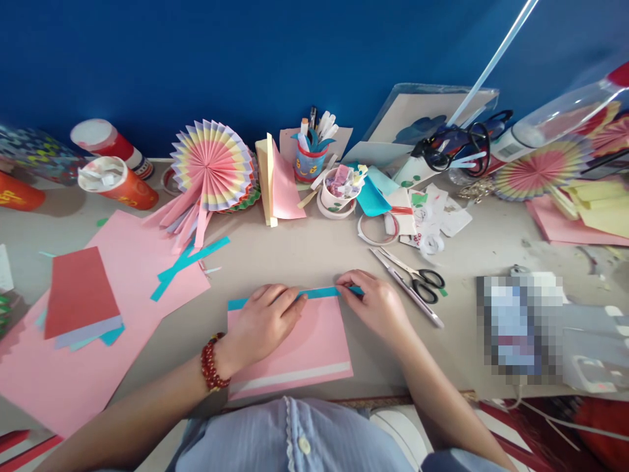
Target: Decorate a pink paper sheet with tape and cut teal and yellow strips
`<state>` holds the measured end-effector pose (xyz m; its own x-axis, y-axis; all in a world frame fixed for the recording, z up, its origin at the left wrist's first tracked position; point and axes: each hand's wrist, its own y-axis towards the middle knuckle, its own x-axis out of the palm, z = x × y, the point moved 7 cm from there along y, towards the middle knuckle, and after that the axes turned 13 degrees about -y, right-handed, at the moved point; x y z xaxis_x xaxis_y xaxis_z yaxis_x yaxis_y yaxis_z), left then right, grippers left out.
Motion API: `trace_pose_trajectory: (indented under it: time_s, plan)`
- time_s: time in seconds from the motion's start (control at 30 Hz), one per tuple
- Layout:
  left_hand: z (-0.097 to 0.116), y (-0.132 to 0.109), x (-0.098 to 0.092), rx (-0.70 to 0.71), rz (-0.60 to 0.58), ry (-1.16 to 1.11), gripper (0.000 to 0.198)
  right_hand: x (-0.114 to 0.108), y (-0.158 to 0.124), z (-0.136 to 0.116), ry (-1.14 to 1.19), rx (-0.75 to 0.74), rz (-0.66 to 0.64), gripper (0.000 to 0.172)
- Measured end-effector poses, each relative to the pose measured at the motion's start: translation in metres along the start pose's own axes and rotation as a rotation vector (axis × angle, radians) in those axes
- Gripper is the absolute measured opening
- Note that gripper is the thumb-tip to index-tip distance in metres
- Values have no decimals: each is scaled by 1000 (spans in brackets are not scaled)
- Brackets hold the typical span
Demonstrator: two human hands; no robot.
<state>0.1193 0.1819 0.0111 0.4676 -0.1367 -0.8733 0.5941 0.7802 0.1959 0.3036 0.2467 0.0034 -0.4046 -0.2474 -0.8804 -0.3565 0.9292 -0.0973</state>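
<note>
A pink paper sheet (304, 347) lies on the table in front of me, with a thin blue paper strip (319, 293) along its far edge. My left hand (265, 318) lies on the sheet with its fingers pressing down on the strip near the middle. My right hand (376, 298) pinches the strip's right end against the paper. A red bead bracelet (211, 362) circles my left wrist.
Scissors (417, 282) and a craft knife lie just right of my right hand. Loose blue strips (189, 262), large pink sheets (113, 308) and a red sheet (78, 288) lie to the left. Paper fans (211, 164), cups, a pen holder (309, 160) and tape rolls crowd the back.
</note>
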Motion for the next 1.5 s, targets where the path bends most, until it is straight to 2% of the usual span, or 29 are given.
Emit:
trace_pose_trajectory:
  time_s: [0.87,1.0,1.13,1.27,1.4,1.5]
  plan:
    - [-1,-2,3,2,-23,19,27,3,-1,-4,-120,-9,25,8]
    - [0,-1,2,-6,-35,11,27,-1,-3,-4,-216,-48,83,7]
    - [-1,-1,2,-13,-40,3,29,-12,-9,-5,-372,-95,187,14]
    - [0,-2,3,1,-40,23,26,-17,-22,-23,-477,-160,288,26]
    - [0,-1,3,-11,-63,36,27,2,-35,-47,-477,-341,194,30]
    - [0,-1,3,-21,-85,26,30,8,-38,-37,-483,-302,134,33]
